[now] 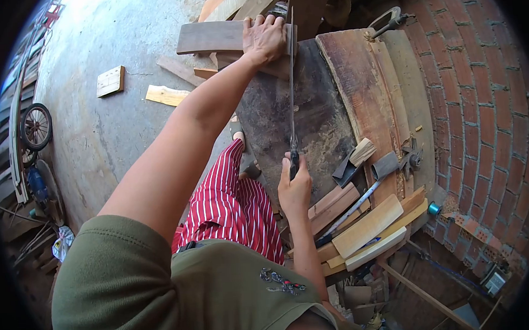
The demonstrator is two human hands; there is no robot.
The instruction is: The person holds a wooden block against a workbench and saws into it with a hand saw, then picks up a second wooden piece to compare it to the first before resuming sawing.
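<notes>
My left hand (265, 41) lies across the right end of a grey-brown wooden board (211, 37), its fingers curled over the far edge. My right hand (294, 190) is closed around the dark handle of a handsaw (292, 99). The long, thin blade points away from me and crosses the board's end, just right of my left fingers. Beneath the blade spreads a dark, worn bench top (268, 106).
Thick planks (361, 84) run along the bench's right side, with a metal clamp (388, 23) at the far end. A hammer (384, 167) and several wood offcuts (367, 225) lie near right. Beyond stands a brick wall (474, 108). Wood scraps (167, 95) rest on the concrete floor.
</notes>
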